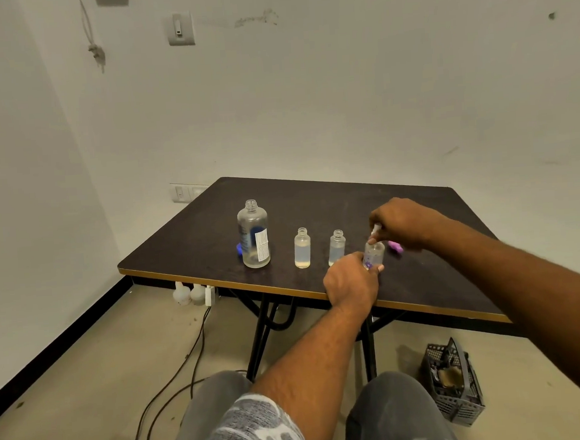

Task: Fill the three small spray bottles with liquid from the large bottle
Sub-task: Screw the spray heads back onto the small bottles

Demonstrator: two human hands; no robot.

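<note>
Soft, even indoor light fills the room, moderately bright, with a warm yellow-green cast over the pale plaster walls [341, 96]. It looks to fall from overhead: the dark brown laminate table [315, 204] throws a diffuse shadow onto the floor beneath, and the grey slotted plastic basket [461, 390] casts a faint one to its left. The large clear plastic bottle [253, 234] shows only small pale highlights. Motion blur smears the right hand [402, 222] and the white spray top [376, 231] it pinches. The left hand [349, 281], gripping the small clear purple-printed bottle [375, 253], is sharper. Wide-angle distortion splays the walls outward and stretches the right forearm [544, 288] at the frame's edge. Fine detail is soft throughout.
</note>
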